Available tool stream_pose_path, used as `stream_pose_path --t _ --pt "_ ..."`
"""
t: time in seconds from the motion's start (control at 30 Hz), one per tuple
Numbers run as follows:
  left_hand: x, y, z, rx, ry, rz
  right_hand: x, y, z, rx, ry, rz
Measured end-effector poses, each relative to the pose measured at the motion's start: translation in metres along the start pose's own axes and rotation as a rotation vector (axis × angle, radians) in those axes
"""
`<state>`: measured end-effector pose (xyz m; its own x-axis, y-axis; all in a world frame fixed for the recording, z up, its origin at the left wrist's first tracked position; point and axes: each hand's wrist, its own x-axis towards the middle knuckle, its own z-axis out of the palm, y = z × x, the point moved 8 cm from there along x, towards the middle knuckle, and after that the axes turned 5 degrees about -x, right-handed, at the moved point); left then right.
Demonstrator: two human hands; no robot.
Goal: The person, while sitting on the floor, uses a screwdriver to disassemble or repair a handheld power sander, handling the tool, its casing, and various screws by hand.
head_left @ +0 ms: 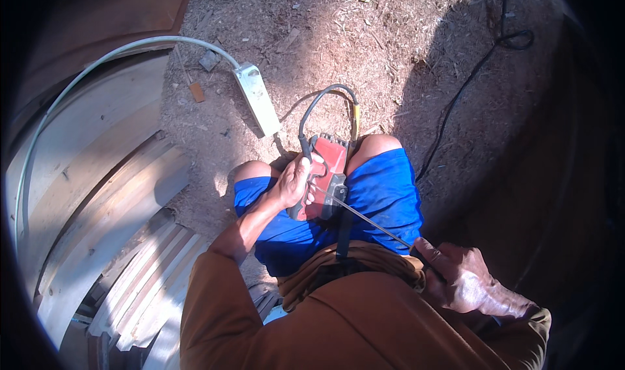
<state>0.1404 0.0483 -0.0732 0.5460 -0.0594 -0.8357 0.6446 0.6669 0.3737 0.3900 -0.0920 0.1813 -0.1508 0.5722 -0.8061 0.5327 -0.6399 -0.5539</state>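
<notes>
A red and black corded power tool [331,156] rests in the lap between the knees of the blue shorts [384,194]. My left hand [294,186] is closed around the tool's handle on its left side. Down at the right, my right hand [459,275] grips the dark handle of a screwdriver [372,223]. The long, thin metal shaft slants up to the left, and its end meets the black part of the tool's side. Whether the tip sits in a screw is too small to tell.
A white power strip [256,98] lies ahead on ground covered in wood shavings, its pale cable curving left over stacked planks [97,123]. Shorter wood strips [146,285] are piled at the lower left. A black cord [449,106] runs along the ground at the right.
</notes>
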Motion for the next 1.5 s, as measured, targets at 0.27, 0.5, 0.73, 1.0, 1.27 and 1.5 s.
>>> stream_pose_path --t 0.27,0.5,0.73,1.0,1.27,1.5 --pt "0.001 -0.004 -0.002 -0.041 -0.012 0.014 0.004 -0.007 -0.007 -0.2 -0.035 -0.049" --pt "0.002 -0.01 -0.003 -0.054 -0.009 0.021 0.009 -0.004 -0.014 -0.231 -0.042 -0.007" --pt "0.002 -0.016 0.0 -0.067 -0.01 -0.01 0.002 0.024 0.001 1.068 -0.125 0.412" --pt "0.002 -0.011 0.002 -0.092 -0.004 -0.002 0.012 0.019 -0.014 0.55 -0.012 0.076" --pt "0.004 -0.009 -0.005 -0.059 0.036 0.012 0.01 0.006 -0.009 -0.07 -0.032 -0.049" --pt "0.004 -0.01 -0.005 -0.101 0.008 0.012 0.012 0.005 -0.007 -0.215 0.004 -0.066"
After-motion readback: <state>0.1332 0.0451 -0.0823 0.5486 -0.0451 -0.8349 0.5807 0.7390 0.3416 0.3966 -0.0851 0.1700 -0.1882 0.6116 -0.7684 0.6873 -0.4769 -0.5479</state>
